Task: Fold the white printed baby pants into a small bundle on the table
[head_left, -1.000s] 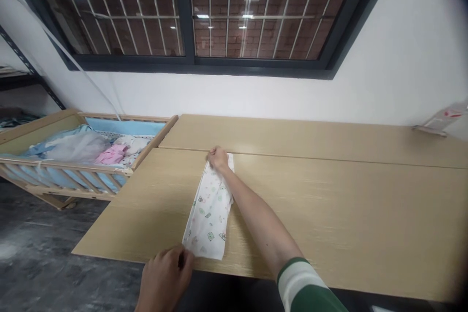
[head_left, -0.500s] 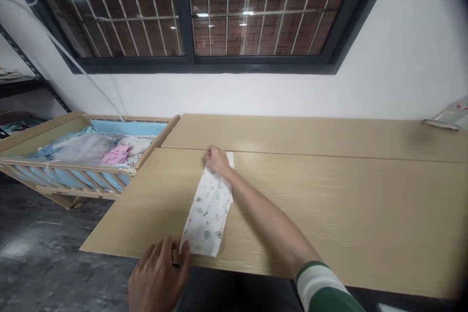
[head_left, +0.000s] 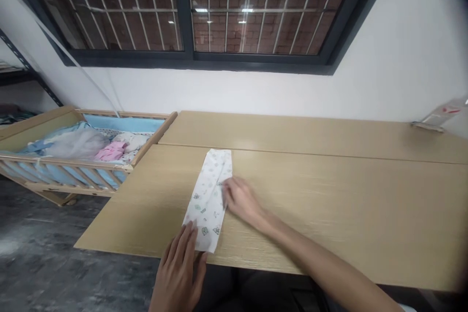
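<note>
A white folded cloth (head_left: 210, 190) with small green and grey prints lies lengthwise on the wooden table, narrow and almost flat. At its near left corner my left hand (head_left: 180, 268) rests with fingers stretched out, the fingertips on the fabric and the thumb by the near edge. My right hand (head_left: 243, 202) is at the cloth's right edge, about halfway along. Its fingers are curled together in a pinch on that edge, slightly blurred. The cloth's far end is uncovered.
The pale wooden table (head_left: 329, 195) has a seam along its back part. Left of it stands a wooden crib (head_left: 91, 163) with blue lining, holding a pink cloth (head_left: 111, 151) and white netting. A plastic packet (head_left: 440, 114) lies at the back right. A barred window is above.
My right hand has left the cloth's far end and come nearer, to its right edge. My left hand has shifted right and onto the near corner, its fingers now straighter.
</note>
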Action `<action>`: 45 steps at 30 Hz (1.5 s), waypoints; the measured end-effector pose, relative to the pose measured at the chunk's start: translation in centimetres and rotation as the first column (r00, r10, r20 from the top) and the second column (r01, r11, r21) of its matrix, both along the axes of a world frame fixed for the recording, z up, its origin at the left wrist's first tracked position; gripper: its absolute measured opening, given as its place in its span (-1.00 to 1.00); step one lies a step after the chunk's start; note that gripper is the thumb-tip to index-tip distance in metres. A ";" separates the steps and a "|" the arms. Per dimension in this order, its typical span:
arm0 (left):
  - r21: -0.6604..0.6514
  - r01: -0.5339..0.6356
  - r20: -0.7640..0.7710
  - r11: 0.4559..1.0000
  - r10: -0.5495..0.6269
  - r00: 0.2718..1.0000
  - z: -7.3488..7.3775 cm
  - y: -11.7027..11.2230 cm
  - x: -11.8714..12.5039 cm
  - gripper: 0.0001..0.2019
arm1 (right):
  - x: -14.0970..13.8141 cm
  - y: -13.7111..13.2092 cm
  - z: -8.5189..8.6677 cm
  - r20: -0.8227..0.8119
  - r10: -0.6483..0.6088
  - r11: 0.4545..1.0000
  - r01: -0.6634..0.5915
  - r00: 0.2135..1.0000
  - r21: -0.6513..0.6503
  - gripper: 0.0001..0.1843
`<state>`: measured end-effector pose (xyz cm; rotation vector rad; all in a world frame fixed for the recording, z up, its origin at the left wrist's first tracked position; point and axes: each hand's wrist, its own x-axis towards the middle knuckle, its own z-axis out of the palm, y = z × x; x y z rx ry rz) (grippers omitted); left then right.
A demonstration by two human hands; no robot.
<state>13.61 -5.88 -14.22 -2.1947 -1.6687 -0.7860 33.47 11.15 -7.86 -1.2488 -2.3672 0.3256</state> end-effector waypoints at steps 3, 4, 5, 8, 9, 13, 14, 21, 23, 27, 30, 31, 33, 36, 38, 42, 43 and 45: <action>-0.040 0.015 0.058 0.999 -0.012 0.998 0.2 0.9 -1.1 -0.51 | 2.0 0.6 0.3 0.064 -0.191 0.969 0.199 0.980 -0.150 -0.66; -0.052 0.020 0.082 0.998 -0.015 0.997 0.4 1.7 -1.7 -0.54 | 2.3 0.6 0.4 0.086 -0.197 0.959 0.210 0.977 -0.191 -0.62; -0.062 0.027 0.107 0.998 -0.021 0.994 0.8 2.9 -2.2 -0.57 | 2.4 0.6 0.5 0.099 -0.193 0.952 0.211 0.976 -0.220 -0.60; -0.101 0.063 0.162 0.993 -0.046 0.986 2.3 7.9 -3.7 -0.60 | 1.9 0.4 0.4 0.093 -0.183 0.944 0.201 0.979 -0.260 -0.63; -0.122 0.076 0.160 0.990 -0.056 0.986 2.9 10.0 -3.9 -0.59 | 1.7 0.3 0.3 0.090 -0.178 0.941 0.197 0.980 -0.275 -0.65; -0.230 0.196 0.059 0.953 -0.188 0.980 4.6 18.4 -3.3 -0.50 | 0.9 0.3 -0.2 0.103 -0.189 0.924 0.212 0.977 -0.317 -0.68; -0.260 0.216 0.022 0.941 -0.218 0.976 4.7 20.2 -2.9 -0.47 | 0.8 0.3 -0.3 0.114 -0.194 0.922 0.221 0.974 -0.317 -0.68; -0.407 0.164 -0.088 0.899 -0.217 0.972 2.0 26.3 -0.9 -0.40 | 1.7 0.6 -0.2 0.219 -0.171 0.932 0.229 0.961 -0.280 -0.75; -0.422 0.137 -0.098 0.896 -0.195 0.976 1.1 26.5 -1.0 -0.40 | 2.5 0.8 0.0 0.235 -0.196 0.922 0.260 0.952 -0.287 -0.75; -0.437 0.103 -0.114 0.894 -0.168 0.979 0.5 26.7 -1.0 -0.39 | 3.7 1.3 0.2 0.241 -0.236 0.904 0.303 0.941 -0.301 -0.73; -0.436 0.095 -0.126 0.895 -0.165 0.978 1.3 27.2 -0.7 -0.40 | 4.0 1.5 0.1 0.266 -0.241 0.902 0.317 0.933 -0.294 -0.72; -0.431 0.096 -0.130 0.897 -0.167 0.977 1.8 27.2 -0.6 -0.40 | 4.1 1.5 0.2 0.269 -0.238 0.905 0.314 0.933 -0.288 -0.72; -0.418 0.099 -0.136 0.903 -0.170 0.976 2.8 26.6 -0.3 -0.42 | 4.5 1.4 0.3 0.232 -0.211 0.925 0.271 0.950 -0.267 -0.73; -0.354 0.096 -0.147 0.930 -0.157 0.977 4.1 22.2 0.7 -0.42 | 5.5 1.1 1.2 0.086 -0.097 0.972 0.113 0.992 -0.205 -0.74; -0.237 0.085 -0.151 0.968 -0.123 0.981 4.2 16.7 2.0 -0.42 | 6.0 0.8 2.1 -0.002 -0.006 0.988 0.006 1.000 -0.153 -0.73; -0.097 0.118 -0.125 0.988 -0.130 0.984 2.7 4.3 6.1 -0.37 | 4.7 -0.4 3.9 -0.051 0.232 0.967 -0.236 0.971 -0.095 -0.60; -0.073 0.130 -0.129 0.989 -0.139 0.982 2.1 2.1 7.2 -0.35 | 3.9 -1.0 4.1 -0.044 0.329 0.939 -0.332 0.943 -0.091 -0.57; -0.010 0.076 -0.078 0.997 -0.077 0.994 0.7 -0.7 9.1 -0.37 | 2.2 -2.3 4.0 -0.021 0.540 0.836 -0.539 0.841 -0.098 -0.51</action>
